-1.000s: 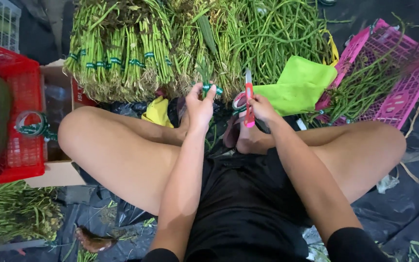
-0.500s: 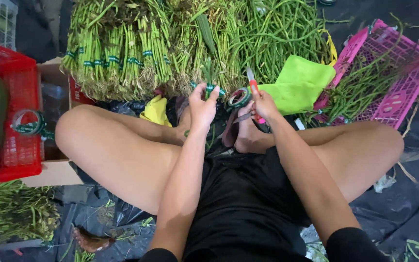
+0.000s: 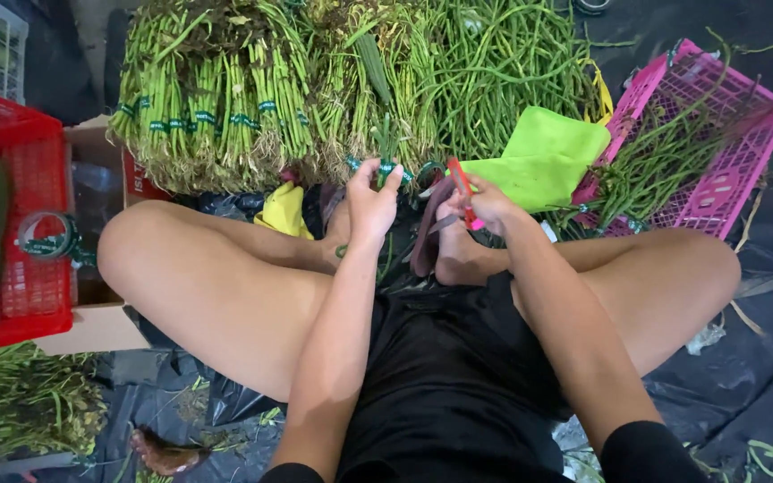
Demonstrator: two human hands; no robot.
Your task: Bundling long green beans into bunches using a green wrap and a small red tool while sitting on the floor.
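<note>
Green stalks (image 3: 385, 148) are sitting pinched in our left hand (image 3: 370, 201), fingers closing round a small bunch just before the bundled pile (image 3: 216, 98); our right hand (image 3: 487, 204) is wrapping tight around red scissors (image 3: 463, 192), beside a lime cloth (image 3: 543, 156) and pink crate (image 3: 717, 152)

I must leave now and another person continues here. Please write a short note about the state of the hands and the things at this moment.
Left hand grips a small bunch of green stalks with green tape.
Right hand holds a red-handled tool, probably scissors, beside it.
Done: taped bundles stacked ahead.
Left: loose long beans, more in the pink crate.
Spare tape roll hangs on the red crate.
</note>
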